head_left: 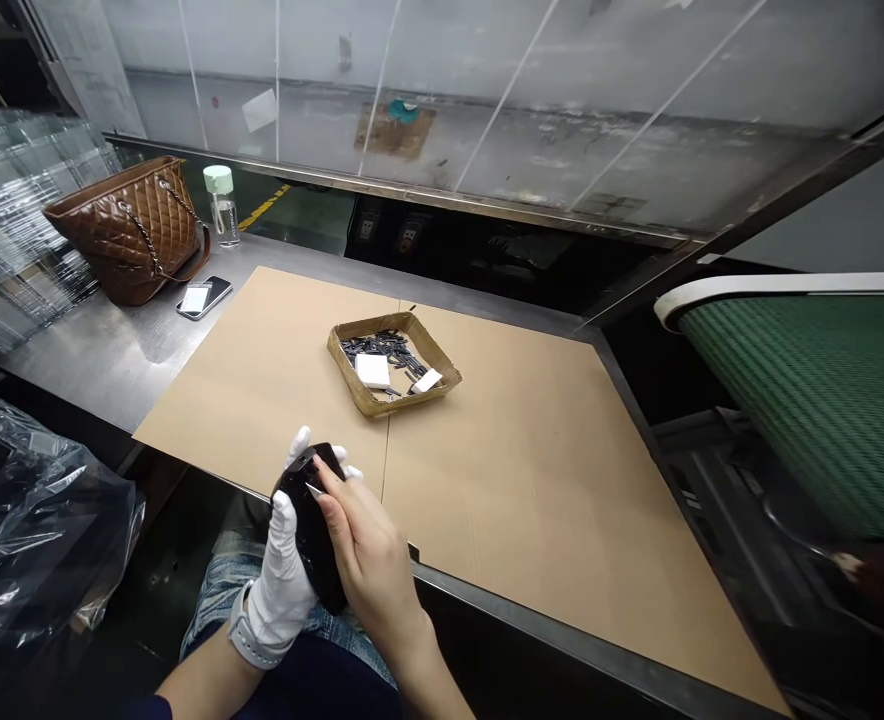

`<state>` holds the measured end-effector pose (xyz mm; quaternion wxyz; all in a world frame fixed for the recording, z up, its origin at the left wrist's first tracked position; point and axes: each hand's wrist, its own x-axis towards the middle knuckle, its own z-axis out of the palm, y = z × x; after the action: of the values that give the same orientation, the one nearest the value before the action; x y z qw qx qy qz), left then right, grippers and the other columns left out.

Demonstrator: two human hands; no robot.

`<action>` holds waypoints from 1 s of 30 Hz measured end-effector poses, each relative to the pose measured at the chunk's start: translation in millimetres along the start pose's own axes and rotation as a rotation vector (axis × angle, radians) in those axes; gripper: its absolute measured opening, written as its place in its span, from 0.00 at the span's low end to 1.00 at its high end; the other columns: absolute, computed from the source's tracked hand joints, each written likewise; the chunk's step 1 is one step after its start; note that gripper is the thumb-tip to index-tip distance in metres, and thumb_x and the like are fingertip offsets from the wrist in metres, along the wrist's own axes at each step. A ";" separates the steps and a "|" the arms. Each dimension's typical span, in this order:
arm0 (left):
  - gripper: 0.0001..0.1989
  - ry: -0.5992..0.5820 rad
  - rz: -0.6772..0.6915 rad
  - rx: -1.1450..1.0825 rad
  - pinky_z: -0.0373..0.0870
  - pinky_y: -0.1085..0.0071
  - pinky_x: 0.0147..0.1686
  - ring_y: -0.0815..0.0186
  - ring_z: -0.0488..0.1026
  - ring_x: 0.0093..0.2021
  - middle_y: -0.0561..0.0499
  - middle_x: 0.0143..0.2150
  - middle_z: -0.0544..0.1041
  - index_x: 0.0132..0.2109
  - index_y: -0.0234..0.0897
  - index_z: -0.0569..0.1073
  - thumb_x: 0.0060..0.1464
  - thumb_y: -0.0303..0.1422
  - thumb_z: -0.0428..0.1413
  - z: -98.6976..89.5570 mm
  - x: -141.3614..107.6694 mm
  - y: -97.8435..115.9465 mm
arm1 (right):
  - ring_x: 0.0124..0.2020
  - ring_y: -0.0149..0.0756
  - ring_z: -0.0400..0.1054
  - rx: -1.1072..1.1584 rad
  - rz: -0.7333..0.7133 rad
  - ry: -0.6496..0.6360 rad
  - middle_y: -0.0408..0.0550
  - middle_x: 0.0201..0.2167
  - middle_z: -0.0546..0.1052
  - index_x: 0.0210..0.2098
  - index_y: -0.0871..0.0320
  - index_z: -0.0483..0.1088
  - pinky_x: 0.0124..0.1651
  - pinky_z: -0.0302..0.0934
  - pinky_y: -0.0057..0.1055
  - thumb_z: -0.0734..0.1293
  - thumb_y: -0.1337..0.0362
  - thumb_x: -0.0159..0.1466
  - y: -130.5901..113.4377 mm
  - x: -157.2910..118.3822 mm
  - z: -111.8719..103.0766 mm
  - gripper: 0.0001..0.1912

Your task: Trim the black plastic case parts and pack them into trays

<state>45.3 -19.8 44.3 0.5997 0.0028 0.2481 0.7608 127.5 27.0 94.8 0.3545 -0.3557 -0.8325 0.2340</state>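
Note:
In the head view, a glossy black part [313,530], rounded and elongated, is held tilted over my lap at the table's front edge. My left hand [281,575], in a white glove, is wrapped round it from below and the left. My bare right hand [373,545] lies over its upper right side, index fingertip pressed on it near the top. By the right thumb tip shows a small pale pointed bit [314,491]; what it belongs to I cannot make out. Beyond the hands sits a shallow cardboard tray [371,407] with many small dark pieces [386,347] and a white block [372,371].
Brown cardboard sheets [517,480] cover the metal table. At the far left stand a brown quilted bag [134,230], a bottle [224,215] and a phone [217,291]. Plastic-wrapped items [37,520] are at lower left; a green conveyor belt [824,370] is at right.

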 end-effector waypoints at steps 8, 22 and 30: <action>0.22 -0.060 0.093 0.118 0.41 0.59 0.68 0.57 0.49 0.69 0.52 0.59 0.71 0.49 0.46 0.77 0.53 0.51 0.54 19.5 -0.3 0.8 | 0.37 0.39 0.74 0.017 0.012 -0.009 0.52 0.34 0.78 0.58 0.59 0.66 0.39 0.70 0.33 0.53 0.62 0.71 -0.5 0.4 0.3 0.21; 0.30 -0.077 0.115 0.277 0.53 0.57 0.64 0.55 0.56 0.66 0.50 0.62 0.68 0.61 0.48 0.65 0.55 0.54 0.50 7.0 0.6 -2.4 | 0.46 0.39 0.72 0.239 0.194 -0.005 0.52 0.43 0.78 0.50 0.58 0.70 0.46 0.66 0.33 0.52 0.56 0.71 5.3 2.6 -3.7 0.20; 0.36 -0.027 0.207 0.431 0.57 0.60 0.62 0.51 0.58 0.64 0.46 0.61 0.68 0.60 0.44 0.66 0.45 0.53 0.60 15.9 5.6 6.0 | 0.24 0.29 0.62 0.484 0.430 -0.096 0.40 0.22 0.67 0.27 0.58 0.67 0.27 0.58 0.25 0.59 0.52 0.65 5.3 16.1 -4.9 0.18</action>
<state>43.1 -9.7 58.9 0.5073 0.1663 0.3952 0.7475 125.5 43.2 101.4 0.3315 -0.4171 -0.6743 0.5112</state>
